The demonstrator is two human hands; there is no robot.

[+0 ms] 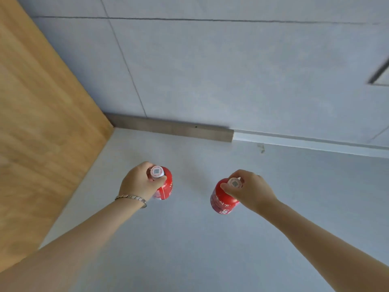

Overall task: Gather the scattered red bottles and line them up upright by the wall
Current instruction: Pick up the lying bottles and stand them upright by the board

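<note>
Glossy red bottles (166,187), matt pale floor (189,239), wood-grain panel (42,123), metal bracelet (131,198).

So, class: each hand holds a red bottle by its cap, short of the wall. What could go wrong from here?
1. The left hand and right hand pinch only the caps, so the left bottle or right bottle might slip or swing.
2. Set down tilted, either could topple.
3. Both sit well short of the wall.

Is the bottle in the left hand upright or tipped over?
Upright: the bottle shows its cap facing up, left hand gripping its neck.
</note>
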